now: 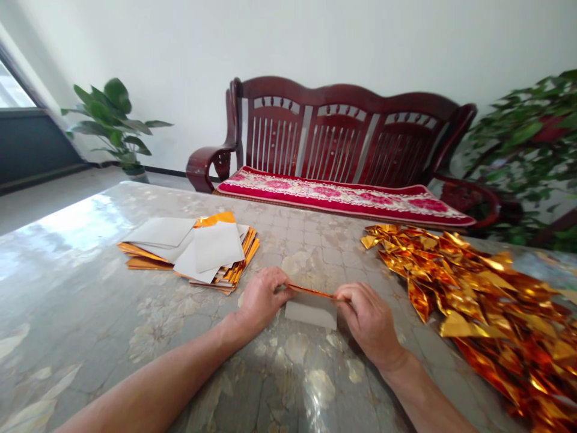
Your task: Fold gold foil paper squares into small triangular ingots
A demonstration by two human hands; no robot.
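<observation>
A sheet of gold foil paper [311,314] is between my hands, its pale backing facing me and a folded strip of orange foil along its upper edge. My left hand [265,296] pinches the left end of that fold between thumb and fingers. At the right end, my right hand [368,322] pinches the same fold. The sheet's lower part rests on or just above the tabletop; I cannot tell which. Beyond my left hand lies a loose stack of flat foil sheets [216,249], mostly pale side up. To the right of my right hand spreads a heap of folded gold foil pieces [487,300].
The table [171,337] has a glossy patterned cover. Behind it stands a dark red wooden bench [333,138] with a red floral cushion [333,193]. A potted plant [117,120] is at the back left, and a leafy plant [523,138] at the right.
</observation>
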